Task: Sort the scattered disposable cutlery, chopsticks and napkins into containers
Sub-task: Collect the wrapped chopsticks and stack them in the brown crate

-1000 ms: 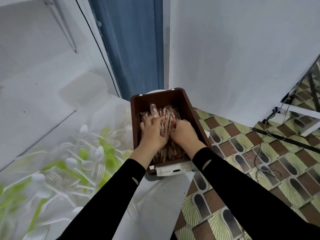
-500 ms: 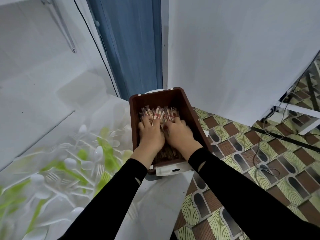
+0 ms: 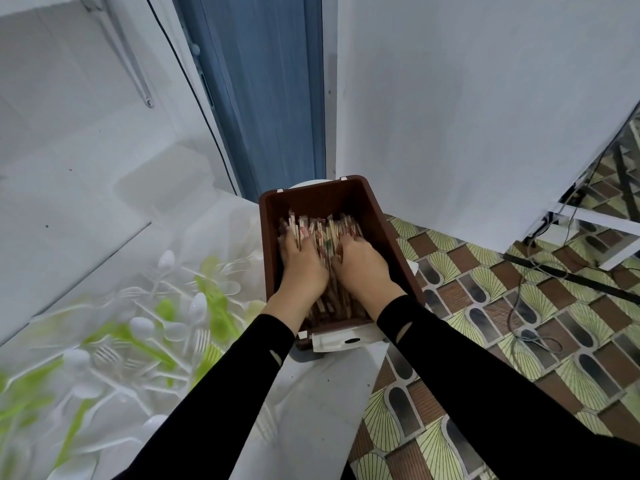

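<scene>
A brown plastic bin (image 3: 382, 220) stands at the far right corner of the white-covered table (image 3: 311, 410). It holds a pile of wrapped wooden chopsticks (image 3: 323, 226). Both my hands are inside the bin, side by side. My left hand (image 3: 301, 265) lies palm down on the pile with its fingers spread. My right hand (image 3: 360, 263) presses on the pile next to it, its fingertips bent down into the sticks. Scattered white and green plastic spoons and forks (image 3: 194, 306) lie on the table to the left of the bin.
A white label or holder (image 3: 343, 339) sticks out under the bin's near end. To the right the table ends above a patterned tile floor (image 3: 485, 323) with loose cables (image 3: 530, 306). A white wall and a blue door frame (image 3: 263, 98) stand behind the bin.
My hands held a raised bundle of chopsticks a second ago. They have lowered it and now lie flatter on the pile, slightly apart, with the sticks levelled out.
</scene>
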{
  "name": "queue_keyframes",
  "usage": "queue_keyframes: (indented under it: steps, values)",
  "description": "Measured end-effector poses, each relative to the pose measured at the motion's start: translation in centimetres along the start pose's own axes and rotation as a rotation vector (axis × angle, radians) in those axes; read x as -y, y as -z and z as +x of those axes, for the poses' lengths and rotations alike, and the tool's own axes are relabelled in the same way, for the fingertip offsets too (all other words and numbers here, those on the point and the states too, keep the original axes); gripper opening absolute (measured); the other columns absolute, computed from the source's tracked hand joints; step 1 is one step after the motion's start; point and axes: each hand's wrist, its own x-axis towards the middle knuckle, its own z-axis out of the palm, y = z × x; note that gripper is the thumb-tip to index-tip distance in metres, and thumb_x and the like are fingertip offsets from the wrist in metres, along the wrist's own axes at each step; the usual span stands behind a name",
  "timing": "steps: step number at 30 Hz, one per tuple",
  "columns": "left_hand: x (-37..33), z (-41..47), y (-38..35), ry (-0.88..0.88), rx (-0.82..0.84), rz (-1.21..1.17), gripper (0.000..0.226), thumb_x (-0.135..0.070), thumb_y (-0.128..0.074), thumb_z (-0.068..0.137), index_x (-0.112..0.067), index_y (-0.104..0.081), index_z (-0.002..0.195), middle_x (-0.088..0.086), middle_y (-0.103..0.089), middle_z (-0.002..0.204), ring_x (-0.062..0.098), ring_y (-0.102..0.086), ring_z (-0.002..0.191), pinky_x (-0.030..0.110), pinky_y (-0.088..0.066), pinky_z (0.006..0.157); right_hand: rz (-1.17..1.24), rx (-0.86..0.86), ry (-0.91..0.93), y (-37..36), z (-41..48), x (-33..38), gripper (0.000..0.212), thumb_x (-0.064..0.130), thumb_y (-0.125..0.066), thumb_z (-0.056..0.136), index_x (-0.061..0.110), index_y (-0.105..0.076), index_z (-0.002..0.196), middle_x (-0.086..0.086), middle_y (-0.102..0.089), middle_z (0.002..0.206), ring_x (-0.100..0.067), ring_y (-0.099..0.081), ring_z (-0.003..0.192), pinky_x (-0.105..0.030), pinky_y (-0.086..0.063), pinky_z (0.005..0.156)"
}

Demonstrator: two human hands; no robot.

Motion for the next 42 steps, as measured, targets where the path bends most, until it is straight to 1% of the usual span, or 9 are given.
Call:
queue_keyframes:
  steps: [2, 7, 14, 19, 25, 28, 31, 37, 42]
  values:
    - [0.2, 0.1, 0.0, -0.026, 0.021, 0.129, 0.046, -0.019, -0.040, 0.101, -0.013, -0.038, 0.147, 0.015, 0.003, 0.162, 0.036, 0.007, 0.149, 0.038, -0.002, 0.122, -0.054, 0.004, 0.000, -0.2, 0.0, -0.1, 0.028, 0.019, -0.051, 0.098, 0.006, -0.054, 0.123, -0.017, -0.045, 0.132, -0.036, -0.053, 0.113, -0.038, -0.047, 0.080]
    - [-0.4, -0.2, 0.2, -0.022, -0.019, 0.300, 0.049, -0.027, -0.037, 0.103, -0.001, -0.032, 0.145, 0.017, -0.023, 0.157, 0.032, -0.019, 0.141, 0.034, -0.017, 0.115, -0.103, 0.004, -0.034, -0.4, 0.0, -0.2, 0.036, 0.017, -0.051, 0.097, 0.002, -0.048, 0.130, -0.020, -0.035, 0.139, -0.036, -0.041, 0.125, -0.038, -0.044, 0.095]
    - [0.0, 0.3, 0.3, -0.076, 0.079, -0.007, 0.059, -0.018, -0.059, 0.093, -0.014, -0.034, 0.146, 0.014, -0.050, 0.139, 0.032, -0.047, 0.128, 0.032, -0.037, 0.106, 0.028, 0.041, 0.048, -0.1, 0.2, -0.3, 0.039, 0.008, -0.047, 0.095, 0.006, -0.048, 0.133, -0.020, -0.053, 0.128, -0.038, -0.054, 0.114, -0.041, -0.049, 0.090]
    - [0.8, 0.7, -0.6, -0.116, 0.067, 0.295, 0.045, -0.028, -0.050, 0.097, -0.012, -0.046, 0.139, 0.011, -0.028, 0.156, 0.032, -0.021, 0.141, 0.033, -0.014, 0.116, 0.024, 0.056, 0.038, 0.2, -0.2, -0.4, 0.029, 0.006, -0.048, 0.093, 0.006, -0.062, 0.118, -0.017, -0.052, 0.125, -0.037, -0.060, 0.105, -0.039, -0.051, 0.086]
    - [0.4, 0.1, -0.5, -0.012, 0.007, 0.353, 0.051, -0.010, -0.037, 0.097, 0.009, -0.025, 0.143, 0.028, -0.033, 0.147, 0.042, -0.025, 0.138, 0.044, -0.012, 0.117, -0.069, 0.026, 0.008, 0.8, -1.4, 0.0, 0.030, 0.004, -0.045, 0.094, 0.002, -0.057, 0.121, -0.018, -0.042, 0.135, -0.039, -0.059, 0.108, -0.040, -0.049, 0.085]
    - [0.2, -1.3, 0.8, -0.177, -0.075, 0.269, 0.053, -0.014, -0.039, 0.099, -0.001, -0.027, 0.149, 0.027, -0.014, 0.158, 0.041, -0.012, 0.146, 0.044, -0.012, 0.119, 0.018, -0.103, 0.135, 1.6, -2.8, 0.7, 0.034, 0.015, -0.045, 0.096, 0.008, -0.056, 0.128, -0.014, -0.045, 0.131, -0.036, -0.055, 0.112, -0.039, -0.047, 0.085]
    - [0.2, -3.7, 3.6, -0.337, -0.327, -0.027, 0.036, -0.007, -0.045, 0.094, -0.006, -0.056, 0.128, 0.019, -0.043, 0.145, 0.031, -0.034, 0.138, 0.034, -0.021, 0.116, 0.148, -0.254, 0.303, 2.0, -4.9, 1.7, 0.030, 0.018, -0.048, 0.096, 0.011, -0.061, 0.122, -0.009, -0.053, 0.121, -0.028, -0.057, 0.106, -0.036, -0.047, 0.082]
    - [10.6, -13.4, 10.8, -0.094, -0.387, -0.136, 0.023, -0.014, -0.050, 0.090, -0.029, -0.067, 0.091, -0.006, -0.070, 0.102, 0.011, -0.063, 0.091, 0.021, -0.044, 0.082, 0.312, -0.277, 0.619, -2.3, -13.5, 8.4, 0.025, 0.009, -0.052, 0.087, 0.014, -0.071, 0.103, -0.007, -0.061, 0.106, -0.025, -0.058, 0.100, -0.035, -0.047, 0.085]
    - [22.7, -27.3, 13.7, 0.130, -0.480, -0.093, 0.023, -0.010, -0.053, 0.087, -0.029, -0.065, 0.082, -0.006, -0.072, 0.091, 0.018, -0.068, 0.087, 0.030, -0.051, 0.087, 0.366, -0.001, 0.817, -9.8, -24.0, 15.7, 0.023, 0.011, -0.052, 0.091, 0.020, -0.070, 0.103, 0.003, -0.057, 0.106, -0.017, -0.057, 0.098, -0.032, -0.048, 0.078]
